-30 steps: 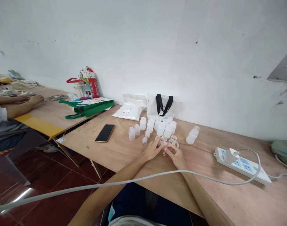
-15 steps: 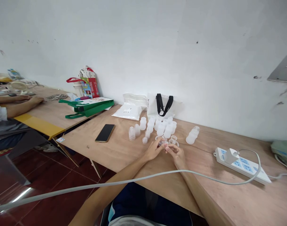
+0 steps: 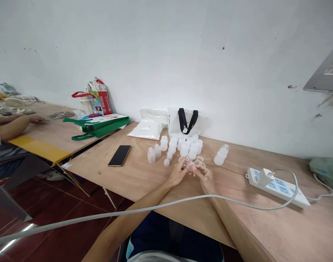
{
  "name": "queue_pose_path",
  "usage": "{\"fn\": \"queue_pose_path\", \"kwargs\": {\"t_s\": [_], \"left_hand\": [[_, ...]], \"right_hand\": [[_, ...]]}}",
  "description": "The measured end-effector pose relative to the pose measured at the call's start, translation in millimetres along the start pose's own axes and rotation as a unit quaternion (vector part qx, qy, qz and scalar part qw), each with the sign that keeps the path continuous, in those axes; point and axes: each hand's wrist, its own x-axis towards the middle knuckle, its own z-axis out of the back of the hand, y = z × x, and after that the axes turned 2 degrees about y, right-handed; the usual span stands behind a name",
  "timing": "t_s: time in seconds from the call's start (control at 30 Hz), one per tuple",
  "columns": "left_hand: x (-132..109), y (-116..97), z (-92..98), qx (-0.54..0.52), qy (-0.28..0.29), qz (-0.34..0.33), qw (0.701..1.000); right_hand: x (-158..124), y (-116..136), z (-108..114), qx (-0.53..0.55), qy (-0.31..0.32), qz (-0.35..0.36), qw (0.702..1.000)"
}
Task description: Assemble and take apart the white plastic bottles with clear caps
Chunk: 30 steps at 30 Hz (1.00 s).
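Grip closed: left hand (image 3: 178, 174) and right hand (image 3: 206, 179) pinch a small clear plastic part (image 3: 186, 165)

Both hands are nearly shut and close together at the centre of the frame, curled inward with their fingertips meeting on the part. The left hand's fingertips lie along its left side and the right hand's at its right, so neither hand looks clearly nearer. The part is too small and too covered by the fingers for its long axis to be read.

The hands sit on a plywood counter (image 3: 286, 222), just below a loose cluster of frosted white plastic bottles (image 3: 185, 149). Two translucent plastic rings (image 3: 199, 158) lie just beyond the right hand, and stacked clear plastic cups (image 3: 151, 155) stand farther left. A frosted plastic bottle on its side (image 3: 220, 157) lies to the right of the cluster. A black smartphone (image 3: 119, 155) rests left of the hands, and a white power strip (image 3: 275, 187) lies at the right. A white cable (image 3: 128, 211) runs across the forearms. At the upper left, a co-worker's hand (image 3: 36, 119) rests on a separate table.
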Motion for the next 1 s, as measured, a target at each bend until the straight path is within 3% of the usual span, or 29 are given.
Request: {"fn": "queue_pose_path", "kwargs": {"t_s": [0.43, 0.7, 0.9, 1.0], "left_hand": [[0, 3, -7.8, 0.015, -0.025, -0.018, 0.999], [-2, 7, 4.5, 0.08, 0.02, -0.029, 0.996], [-2, -3, 9.1, 0.083, 0.101, -0.097, 0.987], [-2, -6, 8.4, 0.064, 0.082, -0.078, 0.992]], "right_hand": [[3, 2, -1, -0.019, -0.028, 0.037, 0.999], [0, 19, 2, -0.111, -0.004, 0.045, 0.993], [0, 9, 14, -0.048, -0.01, -0.016, 0.999], [0, 6, 12, -0.049, -0.002, -0.022, 0.999]]}}
